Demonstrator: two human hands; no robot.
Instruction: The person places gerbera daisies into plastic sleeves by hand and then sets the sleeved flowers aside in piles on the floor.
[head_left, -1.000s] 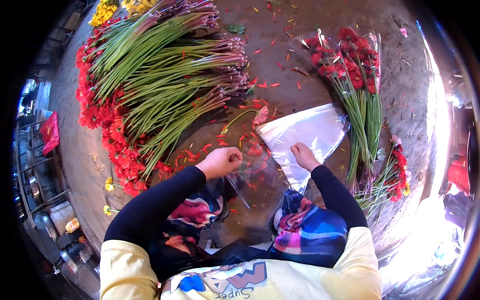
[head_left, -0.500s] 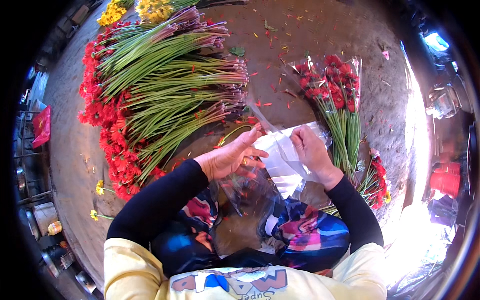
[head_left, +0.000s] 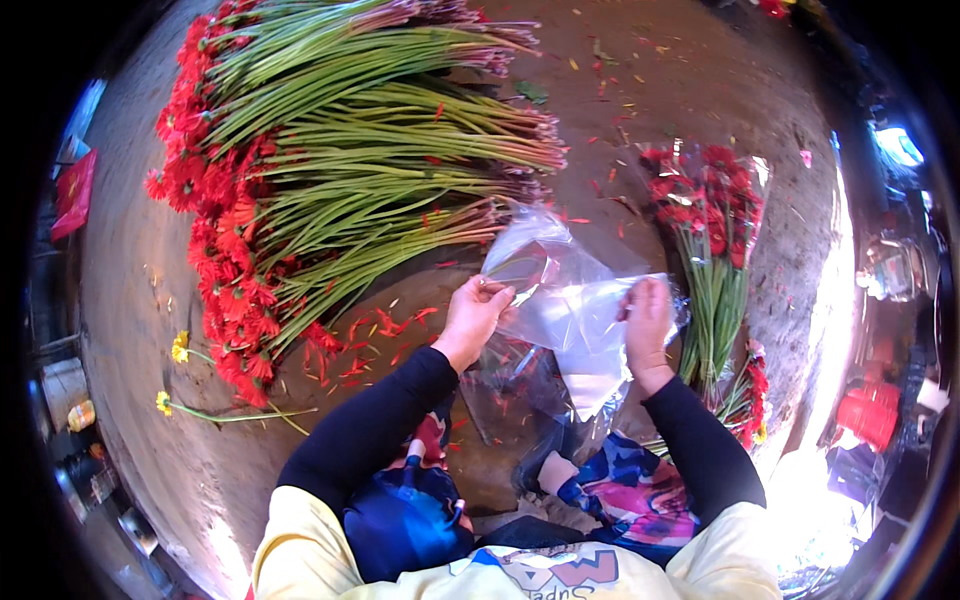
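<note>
A clear plastic sleeve (head_left: 555,255) is stretched between my hands, its wide end ballooned out near the flower stems. My left hand (head_left: 478,318) pinches its left edge between thumb and fingertips. On the other side, my right hand (head_left: 648,325) has its fingers drawn together at the sleeve's right edge; part of that grip is hidden. Beneath lies white and clear sheeting (head_left: 590,385), close to my knees. Left of my hands, a large pile of red gerbera daisies (head_left: 235,290) lies with long green stems (head_left: 400,150) pointing right.
Sleeved bunches of red gerberas (head_left: 715,210) lie at the right, with another red bunch (head_left: 755,400) nearer me. Loose yellow flowers (head_left: 180,347) are at the left. Red petals (head_left: 375,330) litter the floor. A red container (head_left: 868,415) stands at the far right.
My left hand, fingers spread before, now pinches the plastic sleeve. The sleeve has spread from a narrow twisted strip into a wide, puffed shape. The view has shifted as well.
</note>
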